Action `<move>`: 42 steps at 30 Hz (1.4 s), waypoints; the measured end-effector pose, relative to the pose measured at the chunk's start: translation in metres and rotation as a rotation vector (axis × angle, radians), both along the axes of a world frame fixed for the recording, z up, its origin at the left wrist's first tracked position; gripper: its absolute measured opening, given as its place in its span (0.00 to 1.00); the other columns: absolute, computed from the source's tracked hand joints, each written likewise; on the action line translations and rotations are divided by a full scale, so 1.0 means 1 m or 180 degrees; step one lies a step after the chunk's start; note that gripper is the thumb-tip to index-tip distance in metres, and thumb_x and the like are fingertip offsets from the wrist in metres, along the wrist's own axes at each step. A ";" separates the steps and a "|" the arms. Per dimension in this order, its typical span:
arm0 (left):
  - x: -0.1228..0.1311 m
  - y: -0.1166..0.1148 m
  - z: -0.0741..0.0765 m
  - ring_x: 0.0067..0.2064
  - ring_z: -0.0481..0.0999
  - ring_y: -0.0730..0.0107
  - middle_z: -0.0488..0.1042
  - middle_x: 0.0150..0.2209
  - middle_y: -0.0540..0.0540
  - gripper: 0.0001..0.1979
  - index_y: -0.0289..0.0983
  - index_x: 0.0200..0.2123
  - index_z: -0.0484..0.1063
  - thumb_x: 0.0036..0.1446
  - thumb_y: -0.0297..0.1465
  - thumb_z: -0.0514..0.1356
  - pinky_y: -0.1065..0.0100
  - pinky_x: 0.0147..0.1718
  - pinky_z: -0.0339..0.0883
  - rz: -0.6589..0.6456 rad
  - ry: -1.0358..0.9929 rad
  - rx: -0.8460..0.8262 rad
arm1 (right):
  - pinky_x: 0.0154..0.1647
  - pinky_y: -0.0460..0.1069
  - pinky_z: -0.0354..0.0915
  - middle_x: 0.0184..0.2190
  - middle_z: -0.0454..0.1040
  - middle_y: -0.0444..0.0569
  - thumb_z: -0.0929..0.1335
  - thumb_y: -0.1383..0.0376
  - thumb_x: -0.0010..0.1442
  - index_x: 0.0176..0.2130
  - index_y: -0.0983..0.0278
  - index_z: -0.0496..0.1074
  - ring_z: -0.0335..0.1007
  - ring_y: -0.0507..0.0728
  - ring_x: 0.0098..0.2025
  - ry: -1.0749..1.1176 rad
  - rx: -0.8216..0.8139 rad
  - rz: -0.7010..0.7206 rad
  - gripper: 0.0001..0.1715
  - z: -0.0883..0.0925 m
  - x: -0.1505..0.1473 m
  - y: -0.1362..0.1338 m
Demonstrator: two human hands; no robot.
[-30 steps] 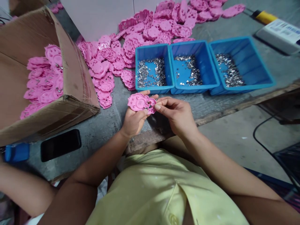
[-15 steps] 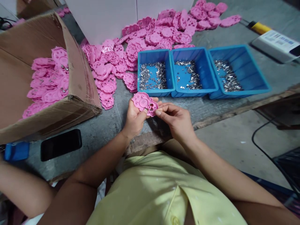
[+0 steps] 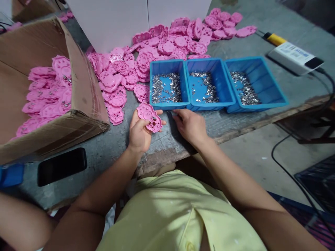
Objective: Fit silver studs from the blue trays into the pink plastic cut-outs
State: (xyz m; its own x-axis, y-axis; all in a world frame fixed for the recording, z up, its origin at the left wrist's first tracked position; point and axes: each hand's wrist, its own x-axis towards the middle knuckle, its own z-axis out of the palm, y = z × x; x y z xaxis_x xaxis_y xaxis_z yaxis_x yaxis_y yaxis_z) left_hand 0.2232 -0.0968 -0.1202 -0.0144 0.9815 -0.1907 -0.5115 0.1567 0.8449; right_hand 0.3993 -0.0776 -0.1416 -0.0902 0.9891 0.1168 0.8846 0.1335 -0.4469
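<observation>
My left hand grips a pink paw-shaped plastic piece just above the grey table. My right hand rests on the table right of it, apart from the piece, fingers curled toward a spot in front of the left blue tray. Whether those fingers pinch anything is hidden. Three blue trays hold small silver metal parts; the middle tray and right tray stand beside the first.
An open cardboard box with pink pieces stands at the left. A heap of pink pieces lies behind the trays. A black phone, a blue object and a white device also lie here.
My right hand has let go of the pink piece and dropped to the table in front of the left tray. My left hand has moved the piece slightly left.
</observation>
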 end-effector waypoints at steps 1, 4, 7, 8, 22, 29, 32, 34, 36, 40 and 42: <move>0.000 0.000 0.000 0.29 0.82 0.64 0.83 0.40 0.45 0.27 0.40 0.52 0.62 0.46 0.29 0.59 0.71 0.21 0.68 -0.0008 -0.0006 -0.0017 | 0.35 0.50 0.60 0.47 0.82 0.54 0.64 0.62 0.68 0.54 0.60 0.78 0.77 0.61 0.42 -0.0278 -0.0072 0.0029 0.19 0.002 -0.005 0.001; 0.000 0.001 0.001 0.28 0.81 0.66 0.83 0.39 0.46 0.30 0.41 0.56 0.62 0.48 0.29 0.60 0.72 0.22 0.67 -0.0041 -0.0026 -0.0052 | 0.29 0.50 0.50 0.45 0.81 0.54 0.62 0.59 0.71 0.52 0.60 0.78 0.76 0.59 0.39 -0.0836 -0.0180 0.0151 0.20 0.007 -0.015 0.003; 0.001 0.001 0.001 0.28 0.80 0.67 0.83 0.39 0.46 0.27 0.40 0.54 0.64 0.48 0.29 0.60 0.72 0.22 0.66 -0.0052 -0.0034 -0.0095 | 0.29 0.51 0.44 0.43 0.80 0.56 0.59 0.60 0.72 0.46 0.63 0.79 0.75 0.58 0.37 -0.1003 -0.0170 0.0235 0.20 0.007 -0.017 0.004; 0.002 0.000 0.000 0.28 0.80 0.68 0.83 0.39 0.45 0.25 0.40 0.52 0.65 0.48 0.29 0.61 0.72 0.23 0.66 -0.0040 -0.0040 -0.0100 | 0.29 0.51 0.44 0.43 0.80 0.56 0.59 0.61 0.72 0.45 0.64 0.78 0.75 0.58 0.37 -0.0995 -0.0169 0.0240 0.20 0.006 -0.017 0.004; 0.014 -0.009 -0.012 0.29 0.78 0.74 0.79 0.32 0.52 0.22 0.39 0.40 0.67 0.44 0.32 0.72 0.73 0.27 0.69 0.0265 0.0762 0.0203 | 0.20 0.45 0.45 0.17 0.57 0.36 0.75 0.46 0.48 0.26 0.62 0.66 0.45 0.46 0.19 0.4021 -0.1240 -0.0230 0.26 0.015 -0.016 -0.017; 0.013 -0.010 -0.024 0.30 0.76 0.75 0.77 0.32 0.53 0.22 0.39 0.42 0.68 0.45 0.33 0.72 0.72 0.31 0.71 0.0344 0.1288 0.0450 | 0.22 0.45 0.46 0.17 0.58 0.37 0.77 0.45 0.48 0.24 0.63 0.67 0.48 0.46 0.21 0.3829 -0.1082 -0.0106 0.27 0.021 -0.023 -0.021; 0.013 -0.010 -0.021 0.26 0.74 0.76 0.75 0.29 0.54 0.22 0.39 0.41 0.68 0.43 0.31 0.72 0.73 0.26 0.69 0.0395 0.1296 0.0312 | 0.22 0.45 0.47 0.19 0.62 0.39 0.76 0.45 0.50 0.25 0.64 0.69 0.51 0.47 0.22 0.3731 -0.1019 0.0016 0.27 0.019 -0.023 -0.022; 0.014 -0.009 -0.017 0.25 0.74 0.77 0.75 0.28 0.55 0.21 0.39 0.40 0.67 0.43 0.30 0.71 0.75 0.24 0.67 0.0416 0.1192 0.0204 | 0.20 0.45 0.45 0.19 0.62 0.39 0.76 0.44 0.50 0.25 0.64 0.68 0.49 0.46 0.20 0.3897 -0.1170 0.0013 0.28 0.018 -0.024 -0.024; 0.015 -0.009 -0.014 0.24 0.74 0.77 0.75 0.28 0.55 0.21 0.39 0.40 0.67 0.42 0.29 0.71 0.75 0.22 0.66 0.0426 0.1092 0.0116 | 0.19 0.45 0.44 0.19 0.64 0.40 0.76 0.44 0.50 0.25 0.63 0.68 0.48 0.45 0.18 0.4106 -0.1323 -0.0017 0.28 0.018 -0.025 -0.025; 0.016 -0.010 -0.012 0.24 0.73 0.77 0.75 0.27 0.56 0.21 0.38 0.39 0.68 0.41 0.29 0.71 0.75 0.22 0.67 0.0455 0.1043 0.0074 | 0.20 0.45 0.48 0.20 0.68 0.40 0.79 0.47 0.46 0.27 0.63 0.71 0.51 0.46 0.19 0.4063 -0.1300 0.0108 0.26 0.022 -0.026 -0.022; 0.016 -0.011 -0.012 0.24 0.73 0.77 0.75 0.28 0.55 0.21 0.39 0.39 0.68 0.42 0.29 0.71 0.74 0.22 0.67 0.0415 0.1007 0.0086 | 0.21 0.45 0.51 0.20 0.69 0.41 0.79 0.48 0.44 0.27 0.63 0.70 0.53 0.47 0.20 0.3932 -0.1303 0.0194 0.26 0.025 -0.026 -0.019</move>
State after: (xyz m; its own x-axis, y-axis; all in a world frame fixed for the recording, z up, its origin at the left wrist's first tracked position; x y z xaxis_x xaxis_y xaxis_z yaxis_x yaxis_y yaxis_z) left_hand 0.2388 -0.1079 -0.1324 -0.1943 0.9722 -0.1307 -0.2375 0.0827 0.9679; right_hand 0.3729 -0.0961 -0.1167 -0.1862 0.9705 -0.1530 -0.1404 -0.1804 -0.9735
